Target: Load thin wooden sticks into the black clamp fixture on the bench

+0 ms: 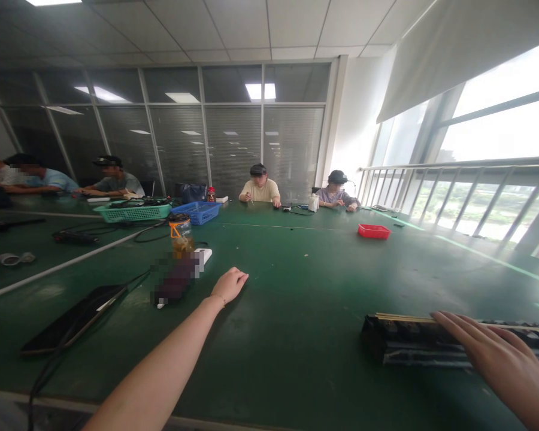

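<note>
My left hand (pixel 231 284) is stretched out low over the middle of the green table (pixel 296 299), fingertips pressed together. Whatever may be between those fingers is too small or hidden to make out. At the lower right, my right hand (pixel 498 353) lies with its fingers straight across a long black object (pixel 413 347) with a row of dark sections. Thin pale sticks (pixel 404 318) run along the top of it, partly under my right fingers. The object's far right part is behind the hand and beyond the picture's edge.
Left of my left arm are a dark tablet-like slab (pixel 74 320) with a cable, a blurred dark red item (pixel 177 280) and a drink bottle (pixel 181 236). Green (pixel 135 212) and blue (pixel 197 212) baskets and a red tray (pixel 374 231) stand farther off. Several people sit around the table.
</note>
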Demonstrator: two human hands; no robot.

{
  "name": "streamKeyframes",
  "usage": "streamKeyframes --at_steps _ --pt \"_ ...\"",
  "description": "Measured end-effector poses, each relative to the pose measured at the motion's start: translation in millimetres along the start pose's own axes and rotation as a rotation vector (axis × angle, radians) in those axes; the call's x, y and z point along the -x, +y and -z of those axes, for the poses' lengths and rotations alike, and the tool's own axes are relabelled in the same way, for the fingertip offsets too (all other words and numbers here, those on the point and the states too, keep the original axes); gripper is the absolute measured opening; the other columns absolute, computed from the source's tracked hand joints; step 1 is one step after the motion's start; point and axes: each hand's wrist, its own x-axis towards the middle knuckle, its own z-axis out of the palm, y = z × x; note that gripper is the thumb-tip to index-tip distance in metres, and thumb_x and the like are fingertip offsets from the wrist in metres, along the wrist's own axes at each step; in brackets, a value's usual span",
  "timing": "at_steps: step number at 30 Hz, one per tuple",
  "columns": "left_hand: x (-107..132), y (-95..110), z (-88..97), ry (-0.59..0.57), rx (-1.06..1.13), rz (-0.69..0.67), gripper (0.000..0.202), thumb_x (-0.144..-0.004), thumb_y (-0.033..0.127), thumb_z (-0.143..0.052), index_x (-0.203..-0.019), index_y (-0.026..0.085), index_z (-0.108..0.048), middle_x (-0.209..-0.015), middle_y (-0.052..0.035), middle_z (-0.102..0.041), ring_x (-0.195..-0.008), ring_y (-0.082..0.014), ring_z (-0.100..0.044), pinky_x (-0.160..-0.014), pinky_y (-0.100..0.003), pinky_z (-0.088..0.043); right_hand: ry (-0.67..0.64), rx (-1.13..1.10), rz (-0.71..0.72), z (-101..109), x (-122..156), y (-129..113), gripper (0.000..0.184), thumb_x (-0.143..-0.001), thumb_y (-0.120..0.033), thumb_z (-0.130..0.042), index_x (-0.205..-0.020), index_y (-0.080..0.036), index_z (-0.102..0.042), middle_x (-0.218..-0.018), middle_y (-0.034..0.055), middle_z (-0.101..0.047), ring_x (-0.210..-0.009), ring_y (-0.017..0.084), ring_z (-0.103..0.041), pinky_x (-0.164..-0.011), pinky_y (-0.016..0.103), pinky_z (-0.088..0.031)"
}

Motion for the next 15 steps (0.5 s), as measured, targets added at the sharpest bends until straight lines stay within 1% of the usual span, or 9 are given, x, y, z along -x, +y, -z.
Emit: streamKeyframes --at_steps 3,7,10,15 --pt "-0.6 -0.1 -1.6 0.006 -0.002 -0.010 0.042 -0.084 0.043 -0.028 -0.084 0.021 -0.064 -0.090 -0.0039 -0.055 -0.077 -0.0146 -0.055 -0.071 -0.026 -0.041 0.032 0.006 -0.029 2.8 0.3 -7.8 0.054 -0.068 -0.016 -0.031 -0.119 -0.027 -0.047 -0.113 0.0051 -0.055 -0.103 0.019 -0.051 -0.080 0.034 -0.040" --pt "-0.9 0.0 -3.1 0.017 -0.005 -0.018 0.041 -0.084 0.043 -0.029 -0.084 0.021 -0.064 -0.089 -0.0039 -0.055 -0.077 -0.0146 -0.054 -0.072 -0.026 -0.041 0.074 0.017 0.000 5.0 -1.1 -14.7 0.049 -0.071 -0.017 -0.029 -0.114 -0.018 -0.052 -0.110 0.0067 -0.057 -0.103 0.019 -0.051 -0.082 0.031 -0.041" --pt "-0.5 0.3 -2.5 0.013 0.000 -0.015 0.042 -0.084 0.043 -0.029 -0.084 0.021 -0.064 -0.089 -0.0039 -0.055 -0.077 -0.0148 -0.055 -0.072 -0.027 -0.041 0.086 0.012 0.004 3.3 0.0 -12.4 0.049 -0.071 -0.017 -0.029 -0.115 -0.018 -0.051 -0.112 0.0071 -0.056 -0.105 0.019 -0.050 -0.084 0.031 -0.042" --pt "0.1 0.7 -1.5 0.004 -0.002 -0.009 0.042 -0.084 0.043 -0.029 -0.085 0.021 -0.064 -0.090 -0.0041 -0.055 -0.077 -0.0149 -0.055 -0.072 -0.026 -0.041 0.089 -0.017 0.001 -0.2 2.8 -7.3 0.048 -0.072 -0.018 -0.029 -0.115 -0.021 -0.052 -0.114 0.0080 -0.055 -0.106 0.019 -0.050 -0.085 0.031 -0.042"
